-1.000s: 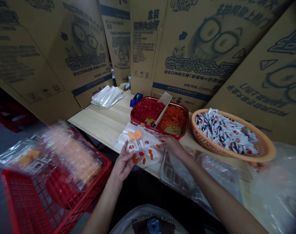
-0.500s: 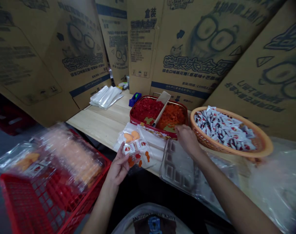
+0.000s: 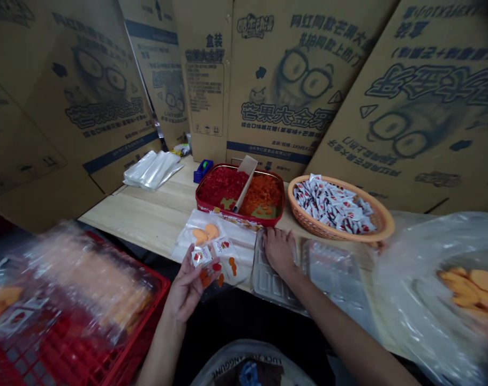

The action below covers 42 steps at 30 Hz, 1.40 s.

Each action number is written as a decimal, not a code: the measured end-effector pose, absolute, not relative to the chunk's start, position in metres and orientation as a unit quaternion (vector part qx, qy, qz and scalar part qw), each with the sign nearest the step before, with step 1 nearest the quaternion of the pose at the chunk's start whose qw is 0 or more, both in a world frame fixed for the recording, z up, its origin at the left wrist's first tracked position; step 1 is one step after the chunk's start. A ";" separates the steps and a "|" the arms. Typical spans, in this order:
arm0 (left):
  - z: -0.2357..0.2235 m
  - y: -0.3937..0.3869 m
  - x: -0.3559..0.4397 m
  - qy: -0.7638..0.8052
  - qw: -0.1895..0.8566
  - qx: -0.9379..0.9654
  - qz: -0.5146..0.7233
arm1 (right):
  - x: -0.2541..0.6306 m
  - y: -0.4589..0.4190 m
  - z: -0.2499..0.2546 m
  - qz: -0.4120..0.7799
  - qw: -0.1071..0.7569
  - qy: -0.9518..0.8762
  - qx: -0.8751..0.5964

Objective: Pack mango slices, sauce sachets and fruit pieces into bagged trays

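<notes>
Tall cardboard boxes [image 3: 279, 123] wall off the far side of a pale wooden table [image 3: 135, 220]; they overlap and run out of view, so their number is hard to tell. The left hand [image 3: 187, 292] pinches the left side of one clear pack [image 3: 239, 274] between thumb and fingers, at the table's near edge; some fingers are hidden behind it. In the pack are two large orange sweets [image 3: 205, 233], two white packets [image 3: 201, 256], one red piece [image 3: 216, 266] and a few small orange bits [image 3: 232, 262], partly covered. The right hand [image 3: 279, 251] lies palm down on the left one of two clear trays [image 3: 336, 268], fingers slightly spread; whether it grips cannot be told. Beyond stands one red tin [image 3: 207, 206] with two halves, red bits left and orange bits right, too many to count, beside one blue tape holder [image 3: 202, 171]. Farther right, one orange basket [image 3: 382, 217] holds uncounted packets. One large plastic bag [image 3: 412, 279] is cut off at right, as is one red crate [image 3: 147, 327] at left, its wrapped contents blurred.
</notes>
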State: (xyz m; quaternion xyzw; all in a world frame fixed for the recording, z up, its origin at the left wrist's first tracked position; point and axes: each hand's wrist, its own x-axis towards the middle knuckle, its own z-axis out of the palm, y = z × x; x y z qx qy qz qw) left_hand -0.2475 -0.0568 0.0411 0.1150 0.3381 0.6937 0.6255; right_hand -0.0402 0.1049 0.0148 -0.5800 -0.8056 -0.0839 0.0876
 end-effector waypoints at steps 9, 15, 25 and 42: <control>0.042 -0.060 -0.246 0.340 0.624 0.108 0.695 | -0.039 0.105 0.013 -0.091 0.115 -0.798 -0.585; 0.036 -0.061 -0.249 0.324 0.634 0.111 0.693 | -0.036 0.108 0.020 -0.085 0.166 -0.778 -0.600; 0.032 -0.062 -0.246 0.314 0.661 0.093 0.675 | -0.032 0.113 0.081 0.251 0.339 -0.814 -0.400; 0.043 -0.061 -0.214 0.280 0.681 0.130 0.664 | -0.164 0.087 0.087 -0.022 0.140 -0.924 -0.357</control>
